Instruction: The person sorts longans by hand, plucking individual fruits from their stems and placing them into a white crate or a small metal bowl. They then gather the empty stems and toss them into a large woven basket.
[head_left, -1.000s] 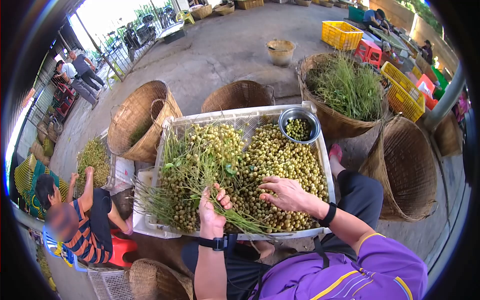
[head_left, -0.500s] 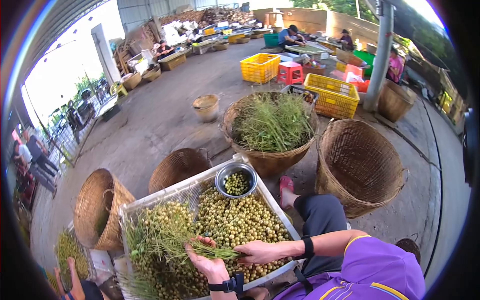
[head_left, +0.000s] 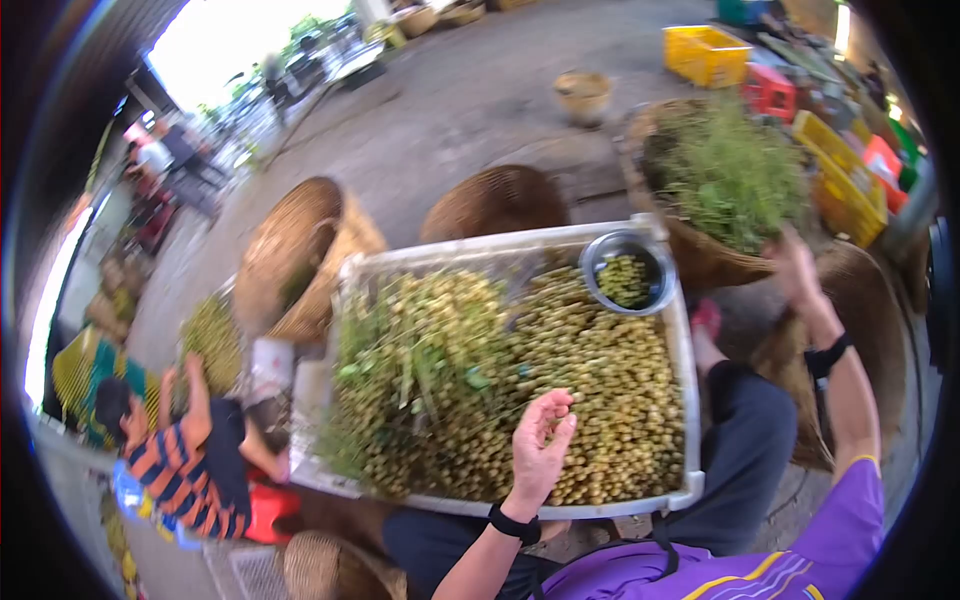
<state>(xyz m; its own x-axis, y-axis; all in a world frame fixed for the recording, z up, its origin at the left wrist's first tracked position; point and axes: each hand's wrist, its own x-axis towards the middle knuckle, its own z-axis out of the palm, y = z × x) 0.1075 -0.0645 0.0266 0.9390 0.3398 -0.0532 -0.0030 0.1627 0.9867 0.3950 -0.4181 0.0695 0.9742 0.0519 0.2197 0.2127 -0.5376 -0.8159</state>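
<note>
A white plastic crate (head_left: 676, 340) is seen before the person, filled with small yellow-green fruits (head_left: 600, 380); on its left half, fruit still on green stems (head_left: 410, 370) is heaped. A metal bowl (head_left: 628, 271) holding a few fruits is set in the crate's far right corner.

The left hand (head_left: 540, 445) is raised above the near middle of the crate, palm turned inward and fingers loosely curled. Nothing can be made out in it, though the picture is blurred and a small fruit between the fingertips cannot be ruled out. The right hand (head_left: 795, 265) is stretched out to the right, beyond the crate, at the rim of a woven basket (head_left: 700, 262) piled with stripped green stems (head_left: 730, 170). Whether it is open or closed on anything cannot be told, since it is smeared by motion.

Further woven baskets (head_left: 300, 250) are stood on the concrete floor (head_left: 450, 110) behind the crate, and yellow crates (head_left: 710, 52) are seen farther back. At the lower left, another person in a striped shirt (head_left: 185, 480) is seated beside a second pile of fruit (head_left: 210, 335).
</note>
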